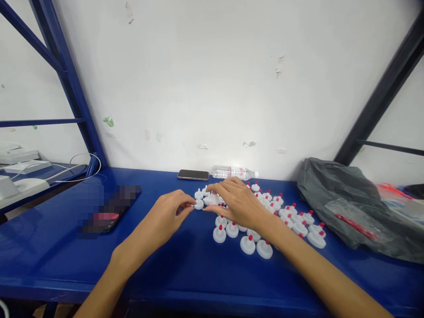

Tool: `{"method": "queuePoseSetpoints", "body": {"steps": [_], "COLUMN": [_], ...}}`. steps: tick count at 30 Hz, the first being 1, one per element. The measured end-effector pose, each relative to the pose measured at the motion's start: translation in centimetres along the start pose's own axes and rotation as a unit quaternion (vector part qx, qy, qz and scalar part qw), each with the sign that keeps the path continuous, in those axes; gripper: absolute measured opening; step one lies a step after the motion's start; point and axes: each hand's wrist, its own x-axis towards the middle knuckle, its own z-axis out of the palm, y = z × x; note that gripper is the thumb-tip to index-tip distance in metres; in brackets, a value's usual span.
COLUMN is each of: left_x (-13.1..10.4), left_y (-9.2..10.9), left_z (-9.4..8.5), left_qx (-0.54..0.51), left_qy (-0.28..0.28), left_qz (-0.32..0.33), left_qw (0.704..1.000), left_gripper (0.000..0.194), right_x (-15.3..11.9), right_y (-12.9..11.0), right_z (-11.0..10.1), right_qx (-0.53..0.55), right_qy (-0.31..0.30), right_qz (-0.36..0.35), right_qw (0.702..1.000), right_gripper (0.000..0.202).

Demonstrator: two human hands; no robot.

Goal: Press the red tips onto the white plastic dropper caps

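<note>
My right hand (235, 199) is closed round a white nozzle cap (211, 199), held on its side with its narrow end toward my left hand. To its left, my left hand (172, 212) has thumb and forefinger pinched together; whatever is between them is too small to make out. Just beyond the fingertips stand a few white nozzle caps without red tips (198, 194). Under and to the right of my right hand, several white nozzle caps with red tips (247, 245) stand upright on the blue table (172, 278).
A phone (193, 175) and a clear plastic bottle (233, 172) lie along the wall. At the left is a dark, partly blurred device (115, 210). A grey plastic bag (326, 198) with a small clear bag of red pieces (357, 225) lies at the right.
</note>
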Motion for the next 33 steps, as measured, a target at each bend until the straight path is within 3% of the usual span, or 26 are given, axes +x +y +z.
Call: {"method": "queuePoseSetpoints", "body": {"steps": [3,6,12,19,23,27,33], "left_x": [0.0,0.0,0.0,0.0,0.1,0.0,0.0], "left_y": [1.6,2.4,2.5,3.1,3.6,3.2,2.9], "left_z": [-0.1,0.1,0.5,0.9,0.3,-0.4,-0.2], "left_qx": [-0.099,-0.130,-0.170,-0.333,-0.410,-0.465,-0.472], "left_qy": [0.069,0.106,0.107,0.145,0.132,0.074,0.054], "left_qz": [0.030,0.036,0.057,-0.013,-0.066,-0.090,-0.093], "left_qw": [0.992,0.985,0.978,0.932,0.900,0.878,0.875], "left_gripper": [0.023,0.019,0.016,0.012,0.015,0.026,0.039], "right_x": [0.1,0.1,0.1,0.2,0.3,0.3,0.3], "right_y": [-0.3,-0.7,-0.7,-1.0,-1.1,-1.0,-1.3], "right_z": [-0.1,0.0,0.0,-0.8,-1.0,-1.3,-1.5], "right_qx": [0.007,0.010,-0.007,-0.009,-0.003,0.002,-0.029], "right_qy": [0.021,0.036,0.056,0.119,0.150,0.180,0.215], "right_qz": [-0.026,-0.046,-0.079,-0.085,-0.094,-0.101,-0.112], "right_qw": [0.999,0.998,0.995,0.989,0.984,0.979,0.970], "right_gripper": [0.041,0.039,0.034,0.028,0.026,0.021,0.004]}}
